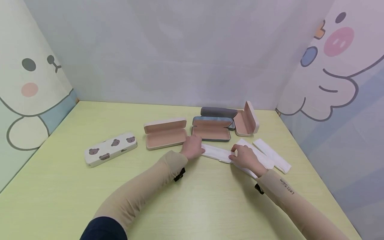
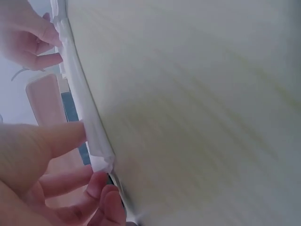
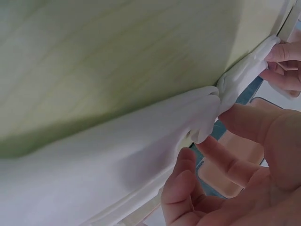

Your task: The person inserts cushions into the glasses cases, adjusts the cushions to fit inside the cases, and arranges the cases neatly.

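Observation:
A narrow white folded cloth lies stretched between the two hands in the head view. My left hand pinches its left end between thumb and fingers, close in front of the open glasses cases. At its right end, the thumb and index finger of my right hand grip the fabric, the other fingers curled. Wider white fabric extends from under the right hand in the right wrist view. Two more white folded cloths, a nearer one and an outer one, lie slanted beyond the right hand.
Open glasses cases with pink lining stand behind the hands: a white one, a blue-edged one and a pale one at right. A dark grey case sits behind. At left lies a closed bear-print case.

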